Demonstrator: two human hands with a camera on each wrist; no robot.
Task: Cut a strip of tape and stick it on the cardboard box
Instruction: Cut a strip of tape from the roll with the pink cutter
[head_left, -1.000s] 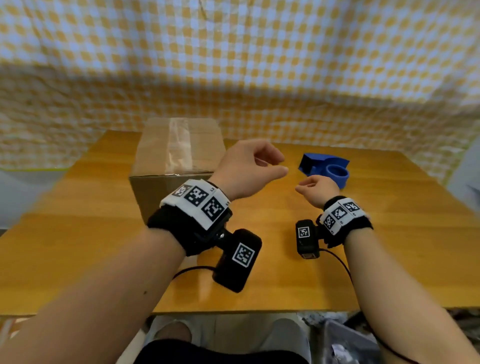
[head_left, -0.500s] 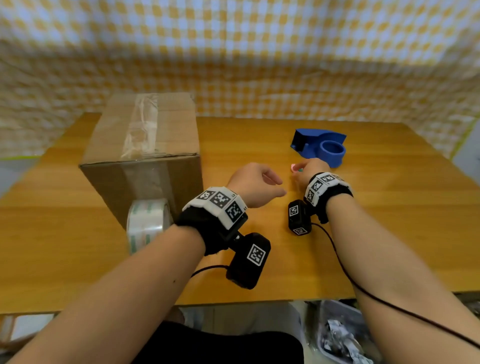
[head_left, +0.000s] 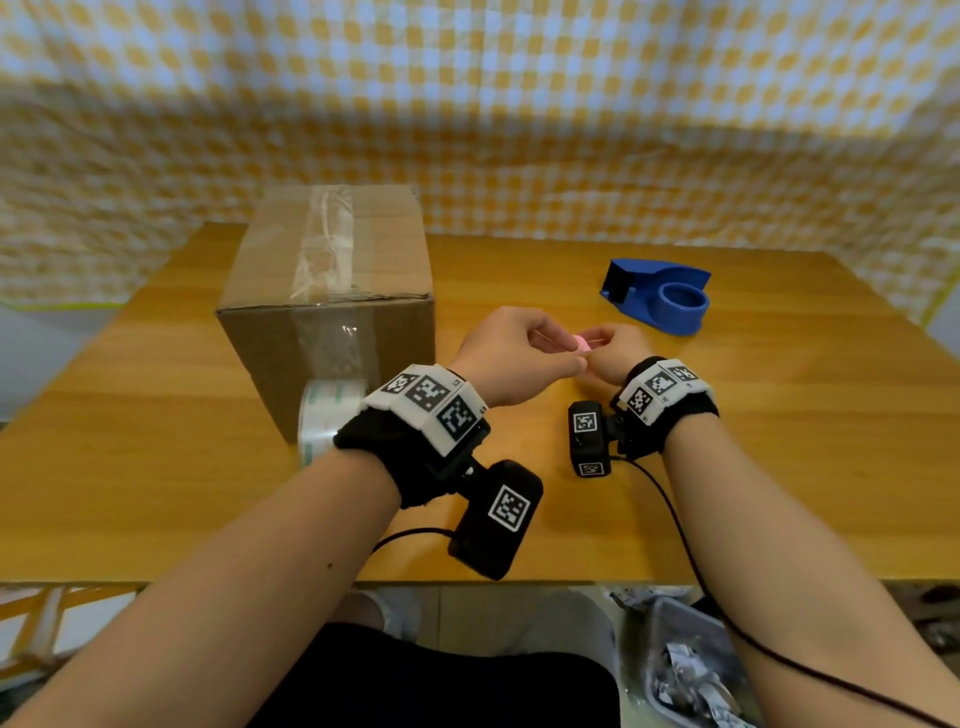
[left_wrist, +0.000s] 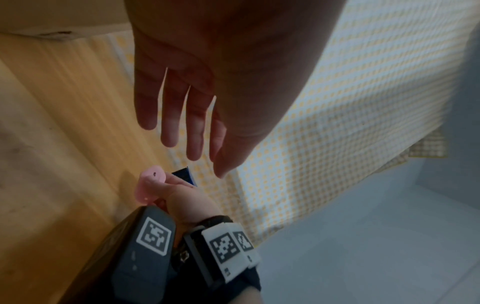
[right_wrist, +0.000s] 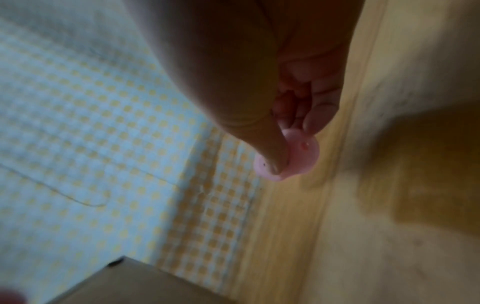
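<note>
Pinching a small pink cutter (right_wrist: 291, 156) between thumb and fingertips, the right hand (head_left: 615, 353) now meets the left hand (head_left: 511, 353), which has closed in from the left, fingers relaxed and slightly apart. The tape roll (head_left: 324, 415) stands untouched against the cardboard box (head_left: 332, 291) near-left; no strip is cut yet.

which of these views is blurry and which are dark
Right wrist view: blurriest, smeared table and cloth, right hand dim around the pink object. Left wrist view: sharper, but left hand is shadowed. Head view: bright, with the checkered cloth bowed by the lens.
</note>
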